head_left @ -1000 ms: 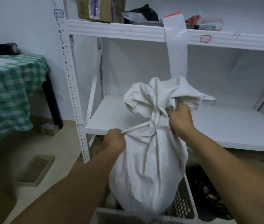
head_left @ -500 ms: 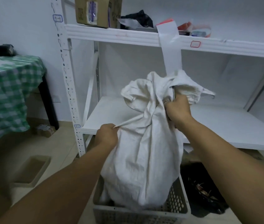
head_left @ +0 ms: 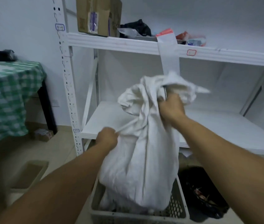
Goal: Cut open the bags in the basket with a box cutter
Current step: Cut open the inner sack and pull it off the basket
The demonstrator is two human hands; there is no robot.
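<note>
Both gripping the white bag (head_left: 144, 167) upright in the basket (head_left: 137, 217), your left hand (head_left: 107, 137) pinched its taut tie (head_left: 127, 126) and your right hand (head_left: 171, 108) clutched the neck; cutting that tie looked next.

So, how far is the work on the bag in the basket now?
Done: nothing visibly cut; the white bag sits in the grey basket, neck bunched. In hand: the left hand pulls a strip taut, the right hand grips the neck. Left: cutting it open.

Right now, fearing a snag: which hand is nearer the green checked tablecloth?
Left. The left hand is right of the tablecloth; the right hand, gripping the white bag, is farther right.
</note>
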